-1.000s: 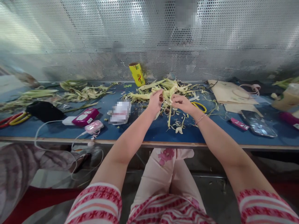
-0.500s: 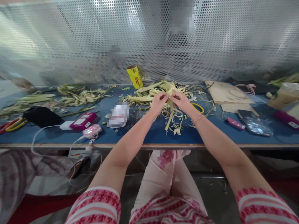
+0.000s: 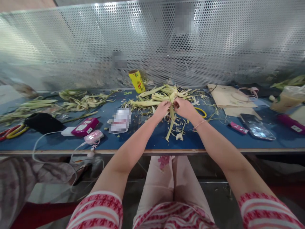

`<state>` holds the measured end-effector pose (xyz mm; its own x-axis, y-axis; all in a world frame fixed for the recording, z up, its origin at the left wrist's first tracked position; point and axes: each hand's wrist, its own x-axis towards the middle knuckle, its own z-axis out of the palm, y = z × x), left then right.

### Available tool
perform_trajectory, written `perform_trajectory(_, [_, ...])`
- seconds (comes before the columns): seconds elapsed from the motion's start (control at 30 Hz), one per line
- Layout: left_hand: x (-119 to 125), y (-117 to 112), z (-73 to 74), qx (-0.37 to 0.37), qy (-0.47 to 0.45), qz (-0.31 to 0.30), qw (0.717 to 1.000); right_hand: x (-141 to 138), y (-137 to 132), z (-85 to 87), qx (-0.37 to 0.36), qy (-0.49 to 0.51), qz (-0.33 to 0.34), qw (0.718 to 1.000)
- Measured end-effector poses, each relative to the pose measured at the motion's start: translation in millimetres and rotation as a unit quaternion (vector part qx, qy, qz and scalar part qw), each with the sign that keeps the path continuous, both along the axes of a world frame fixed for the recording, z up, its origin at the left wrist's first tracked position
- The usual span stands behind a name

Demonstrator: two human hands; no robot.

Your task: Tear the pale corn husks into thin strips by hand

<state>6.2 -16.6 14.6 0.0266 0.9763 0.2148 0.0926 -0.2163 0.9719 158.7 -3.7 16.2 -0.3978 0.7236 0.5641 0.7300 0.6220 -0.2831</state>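
My left hand (image 3: 164,108) and my right hand (image 3: 183,107) meet over a heap of pale green plant strips (image 3: 152,103) that look like husks or peeled stalks. The fingers of both are closed in a pinch on one pale green strip (image 3: 172,111). This strip hangs down between them towards the front of the table, and its upper part spreads above the fingertips. Thin curled shreds (image 3: 179,136) lie just below the hands. Beside my right hand shows the yellow handle loop (image 3: 200,112) of a tool whose rest is hidden.
On the blue table (image 3: 133,144) are a yellow tube (image 3: 137,81), a white packet (image 3: 120,120), a purple power bank (image 3: 85,127) and a pink case (image 3: 93,137) with cables. To the right lie brown paper (image 3: 221,95), a phone (image 3: 257,126) and a drink cup (image 3: 288,99). A perforated metal screen (image 3: 152,38) stands behind.
Both hands have come slightly lower and nearer, still pinching the strip, which now shows more clearly between them. The camera view has shifted slightly.
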Motion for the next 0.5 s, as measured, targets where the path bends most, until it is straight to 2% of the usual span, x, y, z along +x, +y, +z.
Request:
perform_trajectory(0.07, [0.6,-1.3,0.9,-0.041,-0.058,-0.014,0.997,0.6,1.9,-0.3,-0.025,0.007,0.025,0.999])
perform_trajectory(0.13, [-0.5,-2.0,1.7,-0.054,-0.060,-0.007,0.997,-0.1,3.9,-1.1,-0.069,0.046,0.057,0.995])
perform_trajectory(0.23, [-3.7,-0.5,1.6,-0.029,-0.001,0.014,0.999,-3.8,4.9,-2.9,-0.126,0.132,0.076,0.980])
perform_trajectory(0.37, [-6.0,2.1,3.9,0.052,0.107,0.056,0.991,-11.3,3.9,-3.9,-0.141,0.186,0.068,0.970])
perform_trajectory(0.43, [-6.1,1.5,7.6,0.091,0.132,0.083,0.984,-15.2,3.6,-2.8,-0.184,0.244,0.068,0.950])
perform_trajectory(0.5, [-6.0,-0.6,12.0,0.115,0.138,0.096,0.979,-17.8,2.6,-0.4,-0.247,0.333,0.084,0.906])
